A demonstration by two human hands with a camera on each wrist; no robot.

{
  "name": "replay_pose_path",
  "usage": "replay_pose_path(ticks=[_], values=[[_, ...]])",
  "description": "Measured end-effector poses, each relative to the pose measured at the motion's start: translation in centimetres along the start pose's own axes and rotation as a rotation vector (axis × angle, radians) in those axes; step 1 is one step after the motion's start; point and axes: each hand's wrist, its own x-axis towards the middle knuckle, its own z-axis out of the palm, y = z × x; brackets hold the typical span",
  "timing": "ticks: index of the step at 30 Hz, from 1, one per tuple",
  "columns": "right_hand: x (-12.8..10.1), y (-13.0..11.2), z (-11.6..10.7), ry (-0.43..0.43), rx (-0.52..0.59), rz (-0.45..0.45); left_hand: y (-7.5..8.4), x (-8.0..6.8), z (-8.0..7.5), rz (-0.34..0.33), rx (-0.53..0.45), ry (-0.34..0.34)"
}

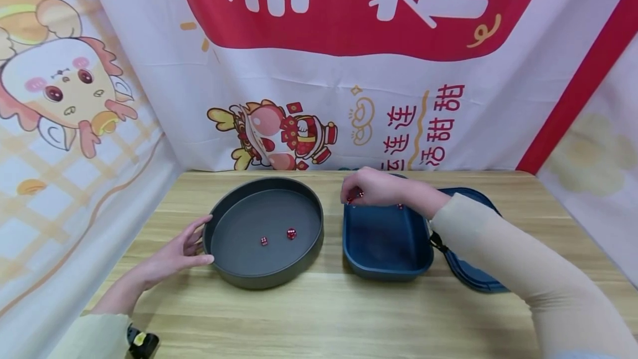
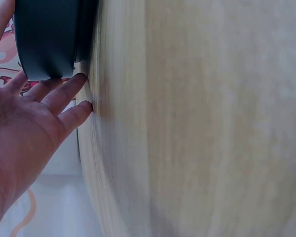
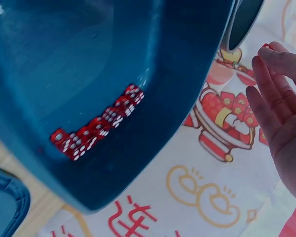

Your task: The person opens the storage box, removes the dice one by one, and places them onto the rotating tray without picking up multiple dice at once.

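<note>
My left hand [image 1: 171,259] reaches to the left side of a round dark grey pan [image 1: 311,254], fingers spread against its outer wall. The left wrist view shows these fingers [image 2: 64,96] extended by the wall of the pan [image 2: 47,39], close to the tabletop. Inside the pan lie two red dice, a smaller die [image 1: 264,241] and a larger die [image 1: 291,234]. Over the far left corner of a blue rectangular container [image 1: 389,276], my right hand [image 1: 374,187] pinches a red die [image 3: 267,46], mostly hidden by fingertips. Several red dice [image 3: 98,126] line one end inside the container.
Right of the container lies a blue lid [image 1: 473,270], partly covered by my right sleeve [image 1: 493,242]. The wooden table [image 1: 319,320] ends at a printed white-and-red cloth [image 1: 309,76] hanging behind. Another printed cloth [image 1: 149,181] hangs along the left.
</note>
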Motion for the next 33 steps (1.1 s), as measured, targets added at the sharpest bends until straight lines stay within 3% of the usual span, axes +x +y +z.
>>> replay_pose_path(ticks=[16,24,33], values=[[5.5,-3.1,2.4,-0.043,-0.064,-0.041,0.1,-0.1,-0.1,0.000,-0.006,0.000],[8.6,-5.0,3.4,-0.109,-0.090,-0.015,0.0,0.1,0.0,0.008,-0.008,0.003],[12.3,-7.1,5.2,-0.135,-0.092,-0.074,0.1,0.1,0.0,0.019,-0.009,0.002]])
